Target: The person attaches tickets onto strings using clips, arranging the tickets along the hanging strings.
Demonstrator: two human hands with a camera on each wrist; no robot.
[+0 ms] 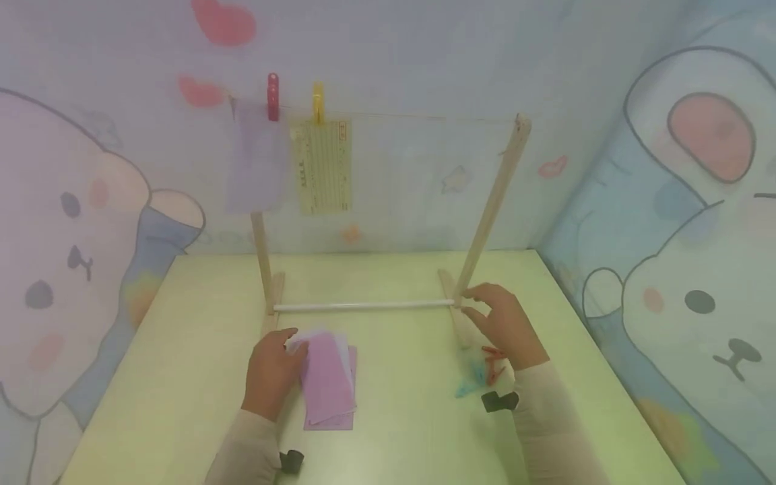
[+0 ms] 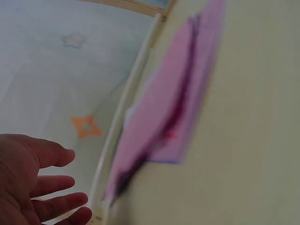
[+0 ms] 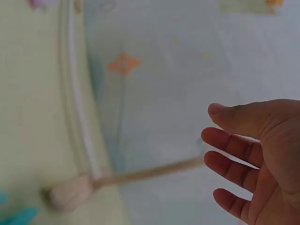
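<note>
A stack of pink paper sheets (image 1: 330,387) (image 2: 173,103) lies on the pale green table (image 1: 412,424). My left hand (image 1: 275,370) (image 2: 33,183) is at the stack's left edge with straight fingers and holds nothing. My right hand (image 1: 500,323) (image 3: 258,154) hovers with relaxed fingers beside the base of the rack's right post (image 1: 494,202), just above a small pile of red and teal clothespins (image 1: 488,369). On the rack's string, a red pin (image 1: 273,96) holds a pale purple sheet (image 1: 257,165) and a yellow pin (image 1: 318,101) holds a yellow sheet (image 1: 322,167).
The wooden rack's white bottom rod (image 1: 364,306) runs across the table between both hands. Cloth walls printed with cartoon bears close in the back and both sides. Most of the string to the right of the yellow sheet is bare.
</note>
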